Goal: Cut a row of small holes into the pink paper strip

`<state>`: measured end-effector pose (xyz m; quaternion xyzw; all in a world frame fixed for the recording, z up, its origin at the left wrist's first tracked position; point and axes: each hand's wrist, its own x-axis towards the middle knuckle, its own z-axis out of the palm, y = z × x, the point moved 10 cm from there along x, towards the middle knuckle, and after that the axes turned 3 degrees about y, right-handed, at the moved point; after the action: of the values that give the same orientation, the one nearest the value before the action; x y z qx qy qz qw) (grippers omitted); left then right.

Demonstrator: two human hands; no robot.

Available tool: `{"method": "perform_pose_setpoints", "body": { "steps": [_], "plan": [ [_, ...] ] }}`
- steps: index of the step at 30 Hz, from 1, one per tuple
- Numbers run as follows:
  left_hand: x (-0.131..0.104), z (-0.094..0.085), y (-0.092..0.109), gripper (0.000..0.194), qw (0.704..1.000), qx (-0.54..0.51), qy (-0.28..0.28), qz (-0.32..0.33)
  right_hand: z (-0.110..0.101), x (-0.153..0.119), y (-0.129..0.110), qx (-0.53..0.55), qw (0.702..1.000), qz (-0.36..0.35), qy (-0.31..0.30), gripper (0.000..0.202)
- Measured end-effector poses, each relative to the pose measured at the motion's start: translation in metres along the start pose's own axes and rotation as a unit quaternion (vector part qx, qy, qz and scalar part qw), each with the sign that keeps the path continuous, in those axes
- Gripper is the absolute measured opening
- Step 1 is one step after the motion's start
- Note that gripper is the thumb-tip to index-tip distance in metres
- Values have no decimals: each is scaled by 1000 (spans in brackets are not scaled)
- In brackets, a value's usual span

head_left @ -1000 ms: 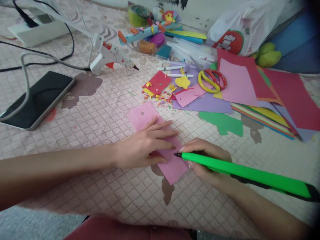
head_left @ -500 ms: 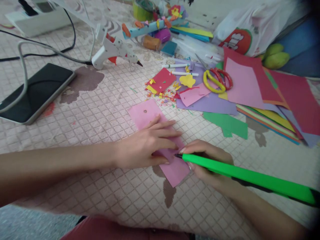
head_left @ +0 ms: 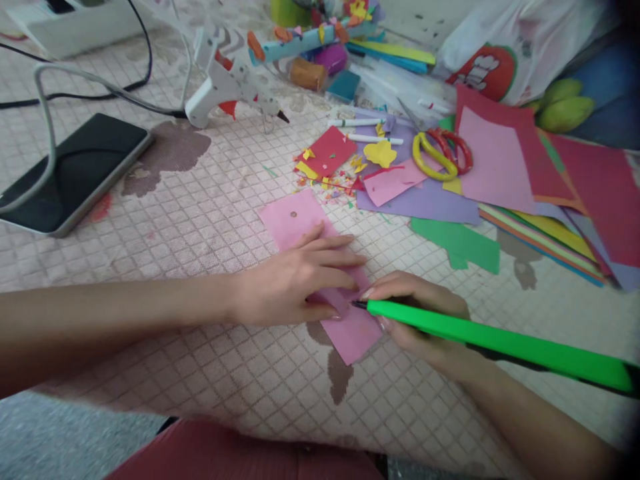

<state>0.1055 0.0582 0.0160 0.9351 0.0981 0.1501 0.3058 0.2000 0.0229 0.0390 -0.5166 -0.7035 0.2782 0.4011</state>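
Observation:
A strip of pink paper (head_left: 350, 337) lies slantwise on the checked tablecloth, with a small dark mark near its upper end. My left hand (head_left: 295, 277) rests flat across the middle of the strip, its fingers spread. In my right hand (head_left: 417, 310) is a green pen (head_left: 480, 337), gripped near its tip. The dark pen tip touches or hovers just over the paper, beside my left fingertips; which of the two cannot be told. Part of the strip is hidden under my left hand.
A phone (head_left: 80, 170) and a white glue gun (head_left: 225, 87) with cables are at the left. Scissors (head_left: 440, 155), paper scraps and coloured sheets (head_left: 500, 157) spread at the right, before a plastic bag (head_left: 520, 53).
The whole view has shifted slightly, so the things on the table sit a little higher in it. Both hands and the pen keep nearly the same place on the paper.

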Motion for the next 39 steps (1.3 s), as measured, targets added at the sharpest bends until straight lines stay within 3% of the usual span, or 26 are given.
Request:
{"method": "perform_pose_setpoints", "body": {
  "steps": [32,39],
  "plan": [
    [0,2,-1,38,1000,-8,5,-5,5,1,3,-16,1000,-3,-15,19],
    [0,1,1,37,1000,-4,4,3,-7,-2,0,-18,999,15,42,20]
  ]
}}
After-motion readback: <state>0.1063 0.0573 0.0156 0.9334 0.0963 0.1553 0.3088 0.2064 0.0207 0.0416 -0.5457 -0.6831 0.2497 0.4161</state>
